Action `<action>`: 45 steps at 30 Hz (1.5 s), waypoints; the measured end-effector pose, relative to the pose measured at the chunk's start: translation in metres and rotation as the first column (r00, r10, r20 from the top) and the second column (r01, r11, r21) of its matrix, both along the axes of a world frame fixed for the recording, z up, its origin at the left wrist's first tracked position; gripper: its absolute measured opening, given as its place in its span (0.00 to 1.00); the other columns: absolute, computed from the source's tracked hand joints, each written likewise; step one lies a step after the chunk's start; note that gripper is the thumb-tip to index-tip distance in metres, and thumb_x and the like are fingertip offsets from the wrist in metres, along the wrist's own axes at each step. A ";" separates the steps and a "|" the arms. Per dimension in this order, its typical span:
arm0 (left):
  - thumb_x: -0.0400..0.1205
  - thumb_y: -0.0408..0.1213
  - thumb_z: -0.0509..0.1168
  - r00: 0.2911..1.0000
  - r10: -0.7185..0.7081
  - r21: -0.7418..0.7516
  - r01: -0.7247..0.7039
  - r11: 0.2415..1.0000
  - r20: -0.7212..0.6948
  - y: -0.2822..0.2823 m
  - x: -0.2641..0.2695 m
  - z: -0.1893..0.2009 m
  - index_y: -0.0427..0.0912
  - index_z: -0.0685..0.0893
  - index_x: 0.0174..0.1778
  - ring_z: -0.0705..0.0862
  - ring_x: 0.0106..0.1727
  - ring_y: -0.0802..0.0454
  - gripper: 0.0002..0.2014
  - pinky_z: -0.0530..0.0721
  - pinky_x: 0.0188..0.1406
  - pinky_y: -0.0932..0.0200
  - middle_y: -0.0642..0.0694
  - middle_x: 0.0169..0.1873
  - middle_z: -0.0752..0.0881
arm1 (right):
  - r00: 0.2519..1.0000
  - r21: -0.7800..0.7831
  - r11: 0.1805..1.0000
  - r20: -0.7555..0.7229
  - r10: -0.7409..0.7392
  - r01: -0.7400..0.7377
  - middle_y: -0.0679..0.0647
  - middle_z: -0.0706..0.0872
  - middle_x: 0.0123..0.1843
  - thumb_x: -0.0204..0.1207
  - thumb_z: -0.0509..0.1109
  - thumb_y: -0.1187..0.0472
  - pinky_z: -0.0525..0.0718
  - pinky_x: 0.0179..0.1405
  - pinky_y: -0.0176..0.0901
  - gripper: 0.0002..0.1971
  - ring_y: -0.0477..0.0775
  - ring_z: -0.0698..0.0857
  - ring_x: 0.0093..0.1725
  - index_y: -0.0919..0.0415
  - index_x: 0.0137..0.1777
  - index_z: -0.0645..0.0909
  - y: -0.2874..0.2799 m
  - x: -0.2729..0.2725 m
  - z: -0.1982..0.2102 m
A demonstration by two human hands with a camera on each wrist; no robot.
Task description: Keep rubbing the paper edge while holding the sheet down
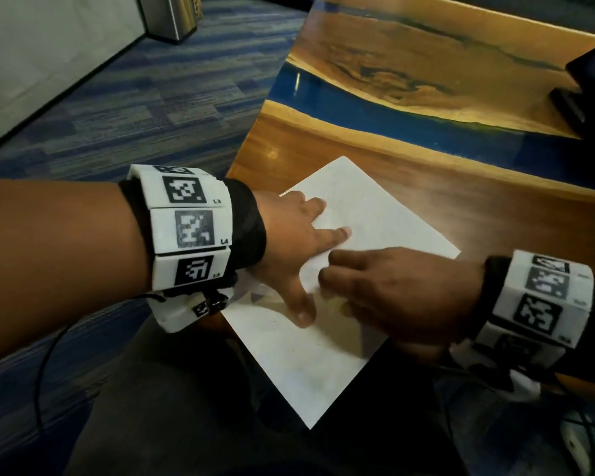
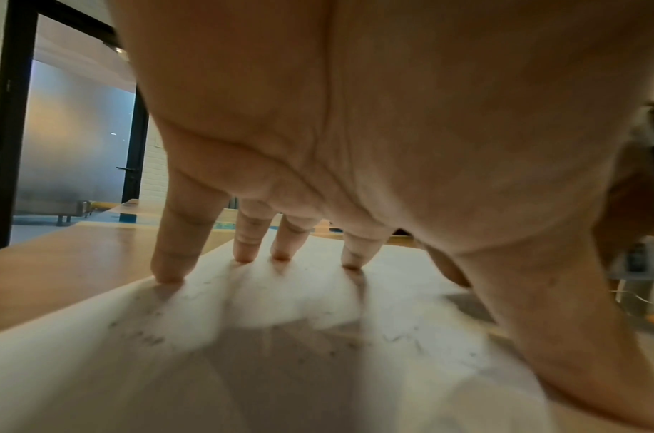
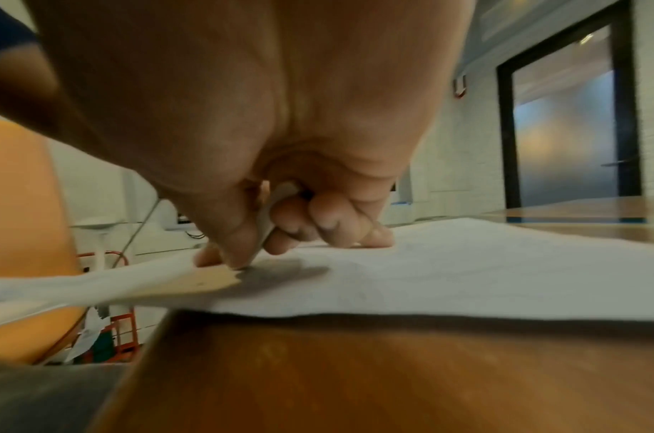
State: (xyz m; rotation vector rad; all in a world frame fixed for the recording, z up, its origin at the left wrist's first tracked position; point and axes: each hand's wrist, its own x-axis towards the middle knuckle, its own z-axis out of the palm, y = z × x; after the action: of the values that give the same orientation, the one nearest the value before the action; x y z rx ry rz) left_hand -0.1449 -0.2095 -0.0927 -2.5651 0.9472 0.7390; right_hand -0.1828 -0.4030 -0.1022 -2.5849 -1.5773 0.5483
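A white paper (image 1: 368,214) lies on the wooden table (image 1: 461,187), turned like a diamond, with its near corner hanging past the table's edge over the person's lap.

The left hand (image 1: 289,242) rests on the paper's left part. Its fingers are straight and spread, and in the left wrist view the fingertips (image 2: 167,271) press down on the sheet, the thumb lying apart toward the paper's near side. It holds nothing; it only pins the paper flat.

The right hand (image 1: 392,286) sits on the paper just right of the left hand, nearly touching it. Its fingers are curled, and in the right wrist view the thumb and fingers pinch a thin white object (image 3: 277,205), seemingly a pen or pencil, whose tip meets the paper. What it is exactly is hard to tell through the blur.

Beyond the paper, a blue band (image 1: 375,108) runs across the table. At the table's far right stands a dark device (image 1: 591,80), well apart from the paper. Left of the table lies blue striped carpet (image 1: 152,97), with a metal bin (image 1: 172,15) far off beyond it.
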 end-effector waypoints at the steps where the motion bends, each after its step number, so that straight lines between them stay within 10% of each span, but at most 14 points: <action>1: 0.62 0.83 0.67 1.000 -0.003 0.006 0.003 1.000 0.000 -0.001 0.001 0.001 0.64 0.38 0.88 0.53 0.87 0.34 0.65 0.72 0.78 0.35 0.38 0.89 0.45 | 0.999 -0.008 1.000 -0.026 0.026 -0.026 0.51 0.75 0.57 0.82 0.62 0.56 0.82 0.47 0.53 0.12 0.58 0.81 0.48 0.49 0.63 0.67 0.000 0.000 -0.001; 5: 0.63 0.82 0.67 1.000 -0.004 0.028 0.004 1.000 -0.001 -0.005 0.001 0.001 0.62 0.47 0.88 0.59 0.85 0.34 0.62 0.77 0.73 0.34 0.37 0.86 0.53 | 0.979 -0.010 0.983 0.086 -0.184 0.185 0.47 0.74 0.56 0.83 0.59 0.52 0.80 0.47 0.47 0.15 0.51 0.80 0.47 0.44 0.68 0.66 -0.013 0.031 0.006; 10: 0.62 0.83 0.66 1.000 0.003 0.040 -0.003 0.999 -0.005 -0.005 0.000 0.002 0.65 0.33 0.87 0.52 0.87 0.34 0.66 0.71 0.78 0.33 0.39 0.89 0.46 | 0.995 -0.036 0.995 -0.039 0.087 -0.088 0.51 0.74 0.57 0.83 0.57 0.53 0.82 0.47 0.55 0.13 0.58 0.80 0.49 0.47 0.67 0.67 -0.006 -0.003 0.003; 14: 0.62 0.82 0.67 1.000 0.000 0.029 0.000 1.000 -0.004 -0.004 0.000 0.001 0.65 0.38 0.87 0.56 0.85 0.34 0.64 0.76 0.74 0.33 0.38 0.86 0.52 | 0.980 -0.044 0.986 0.128 -0.153 0.159 0.49 0.74 0.58 0.84 0.58 0.52 0.79 0.48 0.42 0.21 0.50 0.79 0.48 0.48 0.76 0.66 -0.016 0.027 0.007; 19: 0.62 0.84 0.65 1.000 -0.002 0.048 0.001 0.999 0.004 -0.005 0.002 0.000 0.64 0.33 0.87 0.52 0.87 0.33 0.66 0.71 0.78 0.32 0.38 0.88 0.47 | 0.996 -0.029 0.996 -0.026 0.080 -0.081 0.53 0.76 0.57 0.83 0.57 0.53 0.82 0.48 0.54 0.14 0.57 0.80 0.50 0.50 0.67 0.70 -0.005 -0.004 0.005; 23: 0.61 0.83 0.66 1.000 -0.014 0.033 0.014 0.999 0.001 -0.005 0.002 0.001 0.63 0.43 0.88 0.57 0.85 0.34 0.64 0.76 0.74 0.33 0.38 0.85 0.55 | 0.978 -0.045 0.987 0.155 -0.143 0.151 0.48 0.74 0.56 0.84 0.58 0.51 0.80 0.46 0.48 0.18 0.54 0.81 0.49 0.46 0.74 0.67 -0.013 0.028 0.009; 28: 0.61 0.84 0.66 1.000 -0.002 0.053 0.001 0.999 0.005 -0.005 0.001 0.000 0.64 0.32 0.87 0.50 0.88 0.33 0.67 0.70 0.78 0.31 0.39 0.89 0.45 | 0.995 -0.064 0.993 -0.007 0.099 -0.099 0.53 0.76 0.55 0.83 0.56 0.54 0.81 0.46 0.55 0.15 0.57 0.78 0.49 0.54 0.67 0.72 -0.003 -0.008 0.008; 34: 0.64 0.80 0.69 0.999 0.024 0.044 -0.023 0.999 -0.025 -0.005 0.001 0.003 0.65 0.39 0.88 0.51 0.88 0.34 0.64 0.71 0.78 0.31 0.39 0.89 0.43 | 0.955 -0.054 0.954 0.056 -0.292 0.295 0.47 0.78 0.57 0.83 0.62 0.50 0.81 0.50 0.49 0.14 0.53 0.82 0.51 0.45 0.66 0.70 -0.013 0.029 0.011; 45: 0.60 0.84 0.67 0.994 0.095 -0.017 -0.096 0.995 -0.051 -0.003 -0.001 -0.004 0.63 0.34 0.88 0.37 0.90 0.36 0.69 0.63 0.83 0.31 0.42 0.88 0.30 | 0.959 0.029 0.960 0.052 -0.280 0.279 0.46 0.74 0.54 0.83 0.62 0.51 0.79 0.46 0.45 0.12 0.52 0.80 0.46 0.49 0.63 0.68 -0.003 0.016 0.009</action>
State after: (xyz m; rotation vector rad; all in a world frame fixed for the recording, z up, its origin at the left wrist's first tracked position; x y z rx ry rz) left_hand -0.1460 -0.2123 -0.0971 -2.6360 0.8554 0.8277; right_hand -0.1672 -0.4057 -0.0931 -2.7615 -1.1900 0.4356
